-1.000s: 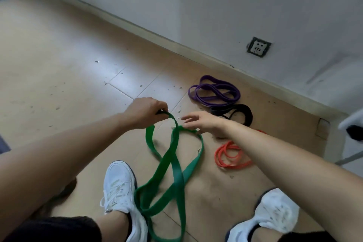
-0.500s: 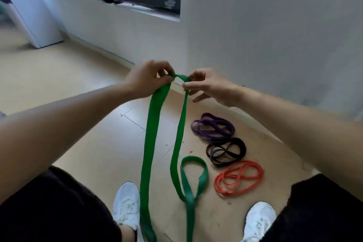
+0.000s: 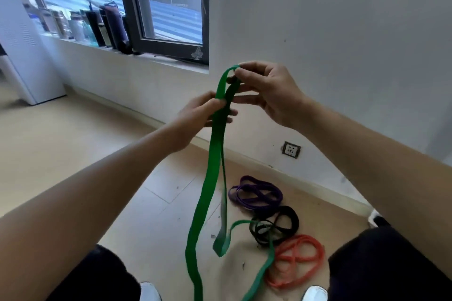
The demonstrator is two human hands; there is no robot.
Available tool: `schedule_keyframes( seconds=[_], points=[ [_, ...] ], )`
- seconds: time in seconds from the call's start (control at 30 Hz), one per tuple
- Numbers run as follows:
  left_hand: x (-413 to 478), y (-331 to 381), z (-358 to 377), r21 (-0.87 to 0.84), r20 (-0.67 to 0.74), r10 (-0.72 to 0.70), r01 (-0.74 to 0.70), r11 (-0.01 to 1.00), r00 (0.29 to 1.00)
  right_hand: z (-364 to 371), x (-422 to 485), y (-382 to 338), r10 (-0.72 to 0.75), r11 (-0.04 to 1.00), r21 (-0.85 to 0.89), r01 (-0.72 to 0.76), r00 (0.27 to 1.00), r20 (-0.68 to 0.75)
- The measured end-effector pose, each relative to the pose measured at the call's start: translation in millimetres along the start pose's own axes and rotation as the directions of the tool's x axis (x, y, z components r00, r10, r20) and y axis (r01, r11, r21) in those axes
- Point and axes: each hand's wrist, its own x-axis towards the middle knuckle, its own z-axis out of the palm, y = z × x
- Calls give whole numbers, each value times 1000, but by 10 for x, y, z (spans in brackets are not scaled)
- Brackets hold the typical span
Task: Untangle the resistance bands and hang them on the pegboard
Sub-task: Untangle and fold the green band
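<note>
As two hands (image 3: pixel 201 115) (image 3: pixel 271 95) pinch one band (image 3: pixel 210 178), three lie.

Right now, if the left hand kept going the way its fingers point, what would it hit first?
Probably the right hand. The left hand, gripping the green band, points its fingers across at the right hand's lower fingers close by, though depth is unclear from one view.

both hands pinching green band (image 3: pixel 210 178) (raised), three bands coiled on floor

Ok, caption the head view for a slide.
Left hand and right hand hold up the green band; purple band, black band, orange band lie on the floor.
</note>
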Motion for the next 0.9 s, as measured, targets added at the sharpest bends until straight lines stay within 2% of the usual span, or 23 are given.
schedule_keyframes(
  seconds=[0.1,0.17,0.27,0.4,0.53,0.73,0.9],
  points=[
    [73,-204,93,-116,121,-73,87,989,990,-144,34,57,8,998,60,-6,999,-39],
    [127,-343,128,-121,174,-105,127,985,979,-272,31,168,22,996,86,-15,996,-82],
    [186,-542,180,15,211,-154,155,988,965,-429,-22,413,69,992,118,-54,989,-130],
    [249,-802,203,249,248,-248,185,951,937,-567,-87,686,139,987,95,-129,984,-108],
    [295,-850,159,224,289,-247,186,957,925,-634,-47,765,149,983,130,-133,981,-123],
    [275,-699,78,109,230,-200,179,978,952,-772,-47,773,158,980,143,-136,975,-157],
    [184,-517,-126,-57,76,-165,169,984,983,-771,-123,868,233,972,6,-235,959,-160]
  ],
)
